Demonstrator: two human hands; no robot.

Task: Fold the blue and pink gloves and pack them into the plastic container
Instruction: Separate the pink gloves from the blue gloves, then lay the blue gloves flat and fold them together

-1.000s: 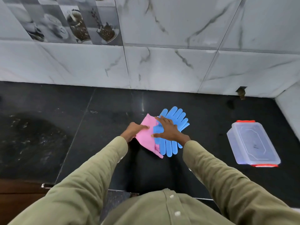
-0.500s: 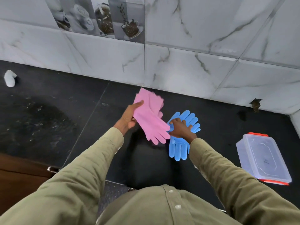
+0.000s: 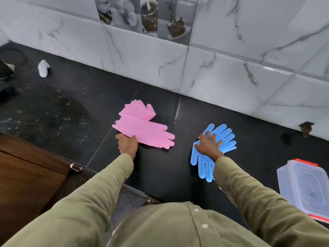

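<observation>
Head cam view: my left hand [image 3: 127,144] is pinching the cuff end of the pink gloves [image 3: 142,129], thumb on top and fingers curled under the edge. There are 2 of them stacked a bit askew near the middle of the black countertop [image 3: 160,175]. The top one's long axis runs from the cuff at my hand out toward the right, fingers pointing right. The lower one peeks out behind it, with its fingers aimed more toward the back wall.

My right hand [image 3: 208,144] is flat and spread open, pressing down on the blue gloves [image 3: 213,148], not gripping anything. Those 2 are crossed: 1 has its fingers fanned toward the back right, the other has its fingers pointing back at me, toward the front edge. Pink and blue piles sit apart with bare counter between them.

The plastic container [image 3: 306,186] is at the right edge of the counter with its clear lid on and red clips at both ends.

The counter is glossy black stone, backed by white marble-look wall tiles [image 3: 231,82]. There's a wooden cabinet front [image 3: 26,172] below the front left edge.
</observation>
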